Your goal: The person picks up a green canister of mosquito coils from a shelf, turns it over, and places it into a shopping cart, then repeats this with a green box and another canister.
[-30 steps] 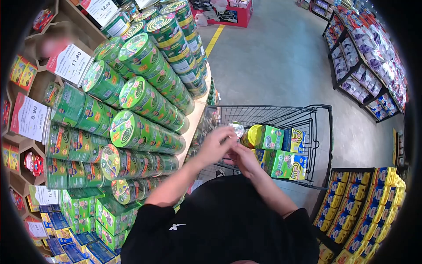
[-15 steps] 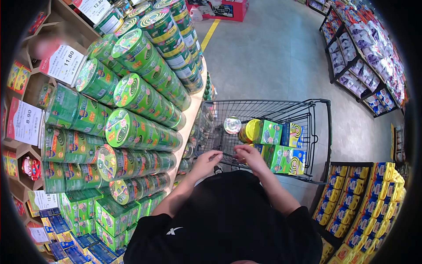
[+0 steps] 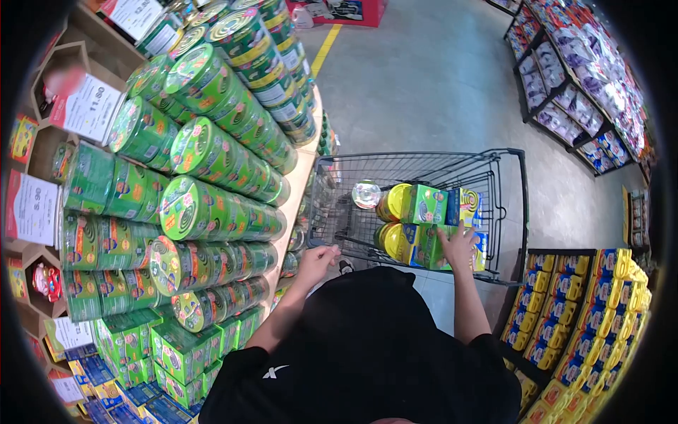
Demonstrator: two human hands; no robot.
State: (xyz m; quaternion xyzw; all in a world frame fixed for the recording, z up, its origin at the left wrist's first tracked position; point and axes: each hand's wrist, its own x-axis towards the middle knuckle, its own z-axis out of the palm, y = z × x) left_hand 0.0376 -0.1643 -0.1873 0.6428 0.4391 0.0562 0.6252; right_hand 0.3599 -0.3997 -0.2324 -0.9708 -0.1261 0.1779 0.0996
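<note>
My left hand (image 3: 319, 263) is closed at the near left corner of the shopping cart (image 3: 523, 212), its fingers bent together; anything in them is too small to make out. Over the cart's goods, my right hand (image 3: 458, 242) spreads its fingers at a green box (image 3: 429, 247), touching or just above it. Another green box (image 3: 428, 204) stands beyond that one. To their right are blue-and-yellow boxes (image 3: 469, 201). Left of the green boxes are yellow-lidded cans (image 3: 399, 202), and a round clear-topped container (image 3: 366, 194) lies farther left.
Green cylindrical packs (image 3: 212, 208) fill a wooden-edged display (image 3: 302, 169) on the left, with green boxes (image 3: 185, 350) below. Price signs (image 3: 86, 106) stand behind. Yellow packs (image 3: 593, 318) are at the lower right, bagged goods (image 3: 593, 63) at the upper right.
My hands have moved apart. My right hand has gone right to the green box and spread its fingers; my left hand has shifted left. The view has shifted slightly.
</note>
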